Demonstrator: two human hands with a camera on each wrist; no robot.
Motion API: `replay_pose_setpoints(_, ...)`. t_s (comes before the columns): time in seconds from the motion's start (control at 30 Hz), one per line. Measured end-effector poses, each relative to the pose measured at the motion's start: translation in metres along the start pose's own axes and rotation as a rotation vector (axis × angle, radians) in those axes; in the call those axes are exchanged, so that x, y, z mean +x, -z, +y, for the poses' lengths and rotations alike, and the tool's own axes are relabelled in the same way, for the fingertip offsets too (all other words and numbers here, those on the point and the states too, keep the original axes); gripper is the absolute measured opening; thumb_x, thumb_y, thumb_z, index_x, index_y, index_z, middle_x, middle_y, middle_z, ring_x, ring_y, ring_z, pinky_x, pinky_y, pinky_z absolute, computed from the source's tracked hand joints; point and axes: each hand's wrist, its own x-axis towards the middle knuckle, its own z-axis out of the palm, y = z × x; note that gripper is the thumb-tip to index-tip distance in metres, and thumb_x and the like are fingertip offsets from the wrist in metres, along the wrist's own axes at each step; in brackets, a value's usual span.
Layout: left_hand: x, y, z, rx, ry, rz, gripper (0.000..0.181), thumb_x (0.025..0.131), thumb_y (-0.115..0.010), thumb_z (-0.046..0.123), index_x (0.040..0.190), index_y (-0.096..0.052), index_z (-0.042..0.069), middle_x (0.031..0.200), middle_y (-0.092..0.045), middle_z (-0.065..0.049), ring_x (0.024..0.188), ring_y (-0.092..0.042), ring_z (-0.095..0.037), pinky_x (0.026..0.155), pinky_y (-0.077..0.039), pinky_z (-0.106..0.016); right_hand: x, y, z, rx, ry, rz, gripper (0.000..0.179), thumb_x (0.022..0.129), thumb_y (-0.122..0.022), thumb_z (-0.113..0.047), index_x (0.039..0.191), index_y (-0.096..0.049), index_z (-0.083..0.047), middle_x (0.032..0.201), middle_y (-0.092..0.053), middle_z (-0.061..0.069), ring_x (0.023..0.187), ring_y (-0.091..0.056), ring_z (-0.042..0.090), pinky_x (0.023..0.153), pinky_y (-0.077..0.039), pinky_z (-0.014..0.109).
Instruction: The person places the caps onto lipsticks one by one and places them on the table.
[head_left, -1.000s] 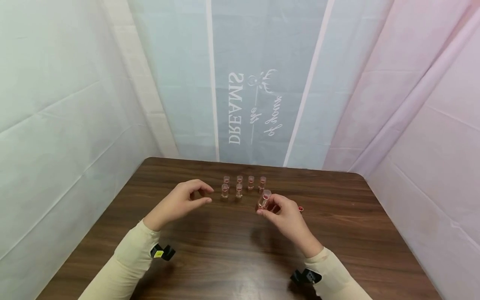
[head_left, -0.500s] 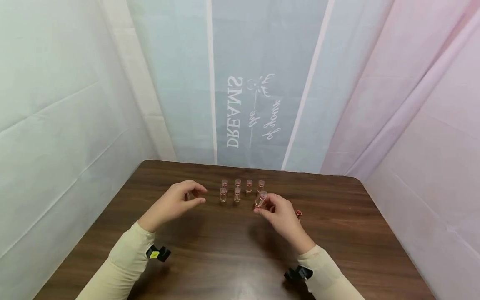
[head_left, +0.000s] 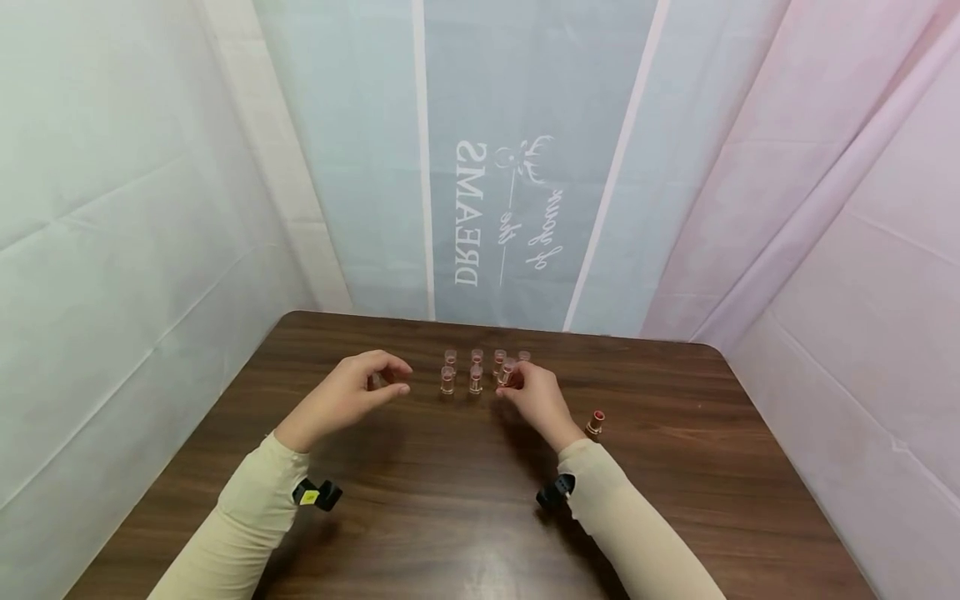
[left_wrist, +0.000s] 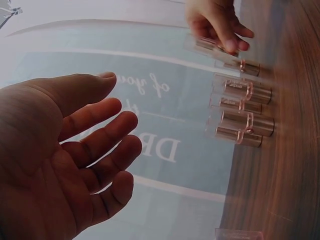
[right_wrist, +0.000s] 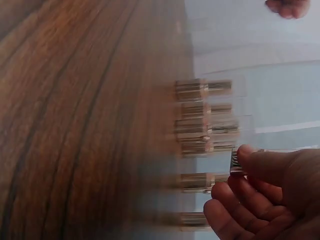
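My right hand (head_left: 538,402) pinches a capped lipstick (head_left: 507,370) between thumb and fingers, close in front of the right end of the group. In the right wrist view, the held lipstick's dark base end (right_wrist: 235,164) shows at the thumb tip. Several lipsticks with clear caps stand upright: two in a front row, such as this lipstick (head_left: 447,382), and more behind, such as the back-left lipstick (head_left: 450,359). My left hand (head_left: 351,385) hovers left of them, fingers loosely bent, palm holding nothing in the left wrist view.
An uncapped red lipstick (head_left: 596,423) stands on the brown wood table (head_left: 450,517), right of my right hand. A clear pinkish piece (left_wrist: 239,234) shows at the left wrist view's bottom edge. A printed curtain (head_left: 517,250) hangs behind the table.
My right hand has moved forward and left with the lipstick, toward the back row. The uncapped lipstick beside it has come into fuller view. My left hand has shifted slightly left.
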Motion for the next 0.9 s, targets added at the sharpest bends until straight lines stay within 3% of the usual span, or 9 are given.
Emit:
replay_pose_setpoints(0.3,-0.002,0.002,0.001,-0.010,0.001,0.001,0.019,0.098,-0.072,0.032,0.115,-0.070,0.025,0.106,-0.068,0.010,0.085,-0.064,-0.018,0.070,-0.052,-0.029,0.009,-0.019,0.006,-0.070,-0.100,-0.021,0.018,0.085,-0.086,-0.020,0.086,-0.069,-0.013,0.080,-0.068,-0.001,0.072,-0.058,0.017,0.068,-0.049,0.037)
replay_pose_setpoints(0.57,-0.002,0.003,0.001,-0.015,0.019,-0.011,0.017,0.099,-0.071,0.030,0.115,-0.070,0.024,0.112,-0.071,-0.002,0.088,-0.064,-0.013,0.073,-0.053,-0.030,0.012,-0.026,0.008,-0.096,-0.114,-0.014,0.017,0.082,-0.087,-0.018,0.085,-0.071,-0.013,0.081,-0.069,-0.002,0.072,-0.060,0.016,0.070,-0.051,0.037)
replay_pose_setpoints(0.9,-0.003,0.006,0.002,0.005,0.022,-0.007,0.018,0.099,-0.071,0.032,0.115,-0.069,0.026,0.111,-0.069,0.003,0.084,-0.062,-0.012,0.071,-0.053,-0.029,0.014,-0.030,0.009,-0.103,-0.135,-0.024,0.016,0.084,-0.086,-0.019,0.087,-0.072,-0.013,0.084,-0.070,-0.002,0.074,-0.061,0.016,0.070,-0.052,0.037)
